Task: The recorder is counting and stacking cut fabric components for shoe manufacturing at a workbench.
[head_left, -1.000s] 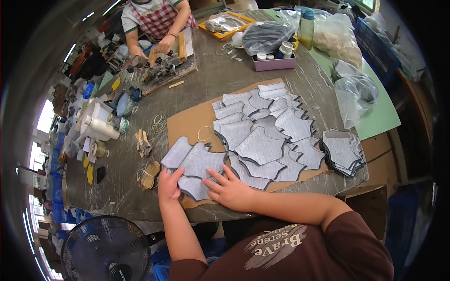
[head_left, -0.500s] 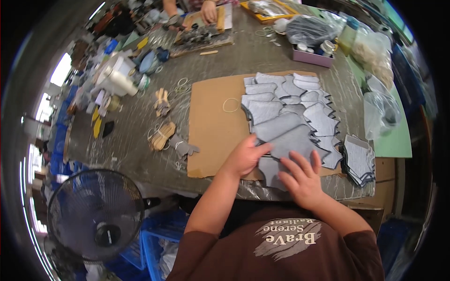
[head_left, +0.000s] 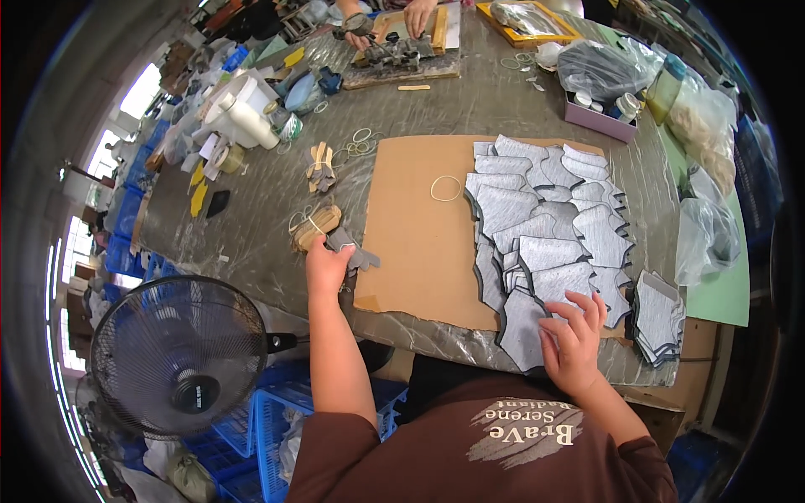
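My left hand [head_left: 327,267] reaches to the left side of the table, thumb and finger apart at a bundle of dark grey pieces [head_left: 356,253]. Touching that bundle is a banded bundle of tan strips [head_left: 317,228]. My right hand [head_left: 575,342] is open, its fingers bent and spread over the near end of overlapping grey cut pieces [head_left: 511,230] with notched dark edges. The lowest grey piece [head_left: 523,329] lies beside its fingertips. These pieces cover the right part of a brown cardboard sheet [head_left: 411,243]. Whether the left fingers grip is hard to see.
A loose rubber band [head_left: 445,188] lies on the cardboard. Another grey stack [head_left: 657,320] sits at the right edge. A black fan [head_left: 180,356] stands at left, near blue crates [head_left: 272,444]. Across the table, a co-worker's hands [head_left: 415,17] work over a wooden frame.
My left hand has left the grey pieces and moved left to the bundles. My right hand stays over the near pieces. The view has shifted, and more of the layered pieces shows.
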Available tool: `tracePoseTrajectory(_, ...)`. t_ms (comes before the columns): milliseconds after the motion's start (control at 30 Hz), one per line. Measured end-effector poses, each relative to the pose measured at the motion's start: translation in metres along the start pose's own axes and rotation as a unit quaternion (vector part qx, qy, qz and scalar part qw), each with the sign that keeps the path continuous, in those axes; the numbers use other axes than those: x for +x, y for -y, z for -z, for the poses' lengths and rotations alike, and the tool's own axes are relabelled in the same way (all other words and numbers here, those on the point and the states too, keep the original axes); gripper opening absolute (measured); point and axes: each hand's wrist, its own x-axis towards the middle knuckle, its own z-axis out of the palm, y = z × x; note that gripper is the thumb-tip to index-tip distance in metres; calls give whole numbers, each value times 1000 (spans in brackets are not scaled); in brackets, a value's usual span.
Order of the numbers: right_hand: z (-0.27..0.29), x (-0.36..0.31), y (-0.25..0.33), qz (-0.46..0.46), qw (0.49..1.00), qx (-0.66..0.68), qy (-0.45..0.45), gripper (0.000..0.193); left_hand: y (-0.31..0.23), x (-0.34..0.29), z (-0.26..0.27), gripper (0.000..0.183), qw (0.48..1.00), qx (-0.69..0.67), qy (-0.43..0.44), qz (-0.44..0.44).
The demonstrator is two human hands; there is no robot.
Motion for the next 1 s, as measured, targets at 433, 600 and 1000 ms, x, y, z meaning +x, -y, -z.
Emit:
tracePoseTrajectory(433,-84,102,32,-231,680,662,214,35,-118,-112,-13,25,846,-491,182,-98)
tracePoseTrajectory(600,-73,94,38,-285,667,655,213,25,-123,-134,-9,11,901,-248,36,-355)
tracePoseTrajectory(1000,-72,96,36,-275,805,417,321,55,-102,-128,-46,10,925,-66,-52,-369)
